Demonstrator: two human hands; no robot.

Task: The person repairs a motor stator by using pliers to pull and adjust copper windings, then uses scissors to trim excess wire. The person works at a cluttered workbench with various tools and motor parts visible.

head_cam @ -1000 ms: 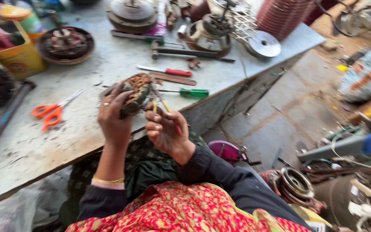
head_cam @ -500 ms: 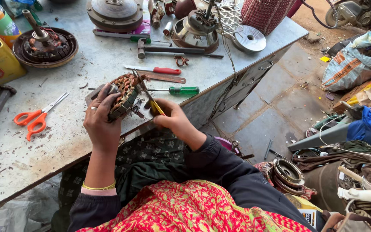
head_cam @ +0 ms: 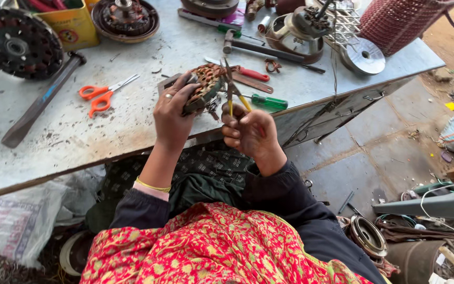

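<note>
Pliers (head_cam: 232, 89) raised to stator (head_cam: 204, 93) | left hand (head_cam: 172, 113) grips stator | right hand (head_cam: 249, 134) clasps pliers

Dark navy long sleeves (head_cam: 290, 194) on both arms, a pink cuff edge peeking out at the left wrist. Thin yellow bangle (head_cam: 152, 185) there, silver ring (head_cam: 168, 96) on a left-hand (head_cam: 172, 113) finger. Red garment (head_cam: 216, 247) patterned with yellow-green floral print.

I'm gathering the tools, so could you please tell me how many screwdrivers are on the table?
2: a green-handled screwdriver near the table's front edge, and a red-handled screwdriver just behind it. Others may be hidden under the clutter.
</note>
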